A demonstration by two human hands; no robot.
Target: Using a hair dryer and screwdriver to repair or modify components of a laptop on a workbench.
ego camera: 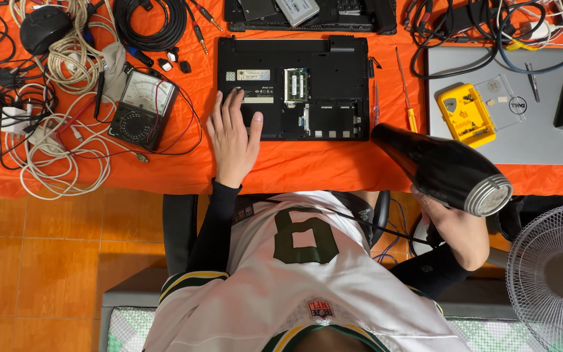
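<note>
Nearest to the camera, the right hand (pixel 454 228) is closed around the handle of a black hair dryer (pixel 441 168), fingers clamped on the grip. The dryer hangs above the table edge at about 4 o'clock from the laptop, its nozzle pointing toward 10 o'clock and its grey rear grille toward the person. A white fan (pixel 552 277) stands low at 5 o'clock.

Further up, the left hand (pixel 232 133) lies flat on the left part of the open black laptop (pixel 294 88), fingers stretched and slightly apart, thumb spread to the side, holding nothing. The laptop rests upside down in the middle of the orange tablecloth (pixel 164 169), its bottom cover off, a green memory card visible inside.

At 3 o'clock from the laptop lie two screwdrivers (pixel 406 91), then a yellow box (pixel 466 115) on a grey closed laptop (pixel 548 140). At 9 o'clock sits a black meter (pixel 141 107) with a dial, and beyond it white cables (pixel 60 150). At 12 o'clock, farthest away, is another opened laptop (pixel 311 16) and a black cable coil (pixel 150 23).
</note>
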